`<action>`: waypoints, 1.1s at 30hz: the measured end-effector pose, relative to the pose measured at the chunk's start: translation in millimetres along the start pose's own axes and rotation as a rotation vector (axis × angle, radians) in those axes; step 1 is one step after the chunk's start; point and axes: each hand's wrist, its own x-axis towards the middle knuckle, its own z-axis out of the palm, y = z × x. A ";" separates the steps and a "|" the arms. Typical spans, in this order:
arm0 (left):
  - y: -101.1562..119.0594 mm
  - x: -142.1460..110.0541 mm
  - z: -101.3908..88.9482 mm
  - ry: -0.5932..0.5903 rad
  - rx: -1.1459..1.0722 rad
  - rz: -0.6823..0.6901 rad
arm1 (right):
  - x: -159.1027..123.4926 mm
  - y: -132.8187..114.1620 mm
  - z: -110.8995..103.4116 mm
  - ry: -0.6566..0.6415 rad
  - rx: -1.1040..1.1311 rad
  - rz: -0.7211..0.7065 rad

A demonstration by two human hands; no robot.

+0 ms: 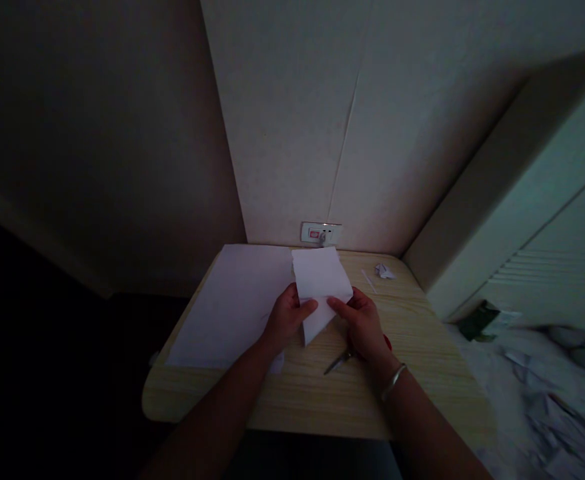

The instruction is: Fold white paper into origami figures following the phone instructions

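Note:
Both hands hold a folded sheet of white paper (321, 273) above the wooden table. My left hand (288, 312) grips its left edge, thumb on top and fingers behind. On the right edge, my right hand (361, 319) pinches it the same way, the thumb near the crease. Below the crease the paper narrows to a point. A pair of scissors (341, 361) with red handles lies on the table, partly hidden under my right hand and wrist. To the left, a large white sheet (229, 300) lies flat beside my left hand.
The light wooden table (322, 413) stands against the wall. A crumpled scrap of paper (384, 271) and a thin paper strip (369, 281) lie at its back right. A wall socket (321, 233) sits behind. Scattered papers (562, 427) and a dark green packet (479, 321) lie off to the right.

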 end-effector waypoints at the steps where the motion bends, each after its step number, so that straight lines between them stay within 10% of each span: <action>1: -0.4 0.4 -0.3 0.006 0.016 -0.012 | 0.0 -0.5 0.2 0.009 -0.004 0.001; 33: 1.3 -1.7 -1.1 0.074 0.137 -0.018 | 3.9 4.7 -7.5 0.130 -0.052 0.006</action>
